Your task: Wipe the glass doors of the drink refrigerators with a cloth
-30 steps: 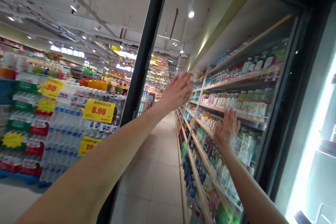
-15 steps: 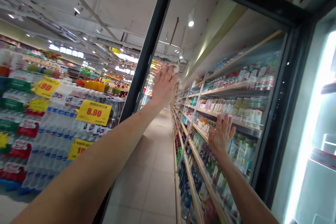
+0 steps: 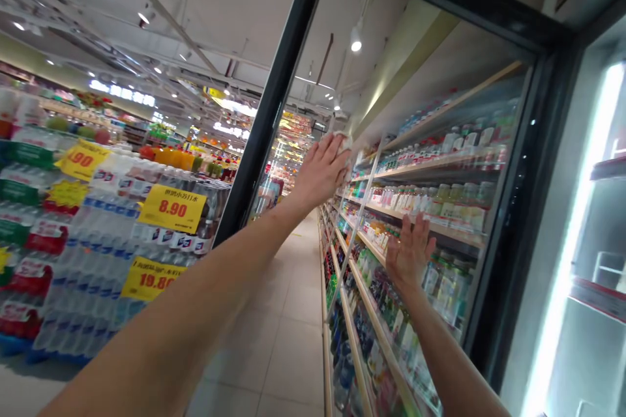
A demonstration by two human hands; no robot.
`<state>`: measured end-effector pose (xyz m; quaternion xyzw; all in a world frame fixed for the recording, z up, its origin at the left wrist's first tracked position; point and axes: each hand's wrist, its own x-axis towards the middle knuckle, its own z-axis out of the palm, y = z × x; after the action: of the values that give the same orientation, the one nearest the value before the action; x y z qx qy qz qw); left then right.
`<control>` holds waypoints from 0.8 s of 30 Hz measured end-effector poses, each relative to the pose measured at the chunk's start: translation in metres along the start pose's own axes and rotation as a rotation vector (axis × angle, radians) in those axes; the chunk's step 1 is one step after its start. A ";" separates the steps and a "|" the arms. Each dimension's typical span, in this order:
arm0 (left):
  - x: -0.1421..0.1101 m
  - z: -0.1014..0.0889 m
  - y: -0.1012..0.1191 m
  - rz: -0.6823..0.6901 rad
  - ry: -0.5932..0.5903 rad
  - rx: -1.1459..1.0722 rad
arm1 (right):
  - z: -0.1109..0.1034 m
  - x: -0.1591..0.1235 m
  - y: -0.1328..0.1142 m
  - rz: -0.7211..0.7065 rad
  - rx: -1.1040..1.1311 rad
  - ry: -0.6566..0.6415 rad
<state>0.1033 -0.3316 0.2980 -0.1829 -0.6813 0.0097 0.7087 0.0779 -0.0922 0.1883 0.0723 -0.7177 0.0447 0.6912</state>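
Observation:
An open glass fridge door point(image 3: 440, 58) with a black frame point(image 3: 271, 104) stands in front of me. My left hand point(image 3: 320, 172) is stretched far out and presses a white cloth point(image 3: 346, 142) against the glass, fingers lying over it. My right hand point(image 3: 409, 253) rests flat on the glass lower down and to the right, fingers spread, holding nothing. Through the glass I see long shelves of drink bottles point(image 3: 440, 199).
On the left are stacked packs of bottled water point(image 3: 98, 260) with yellow price signs point(image 3: 172, 208). A tiled aisle floor point(image 3: 288, 339) runs ahead between the stacks and the shelves. The lit fridge interior point(image 3: 581, 287) is at the far right.
My left hand with the cloth slid up and left across the glass, then back down to the right. My right hand stayed flat on the glass, sitting slightly lower in view.

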 end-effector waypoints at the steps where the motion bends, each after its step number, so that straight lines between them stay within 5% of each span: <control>1: -0.003 0.000 0.002 -0.020 0.007 0.002 | 0.000 0.000 0.000 -0.001 0.003 0.006; 5: -0.035 0.007 0.033 0.150 -0.041 -0.004 | 0.000 0.000 0.000 -0.007 0.021 0.011; 8: -0.044 0.004 0.026 0.216 -0.063 -0.015 | -0.001 0.000 -0.001 -0.004 0.029 0.008; 12: -0.024 -0.008 -0.030 -0.119 0.084 -0.016 | 0.000 0.000 -0.002 0.007 0.020 0.008; 14: -0.021 -0.009 -0.041 -0.179 0.114 -0.027 | 0.000 0.000 -0.002 0.011 0.013 -0.001; 21: -0.078 0.006 0.041 0.367 -0.156 -0.083 | 0.004 -0.001 0.000 0.025 0.012 -0.005; 24: -0.075 0.005 0.030 0.404 -0.186 -0.094 | 0.006 -0.001 0.000 0.024 0.015 0.003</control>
<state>0.1000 -0.3225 0.2176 -0.3471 -0.6927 0.1364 0.6173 0.0722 -0.0930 0.1867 0.0688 -0.7170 0.0584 0.6912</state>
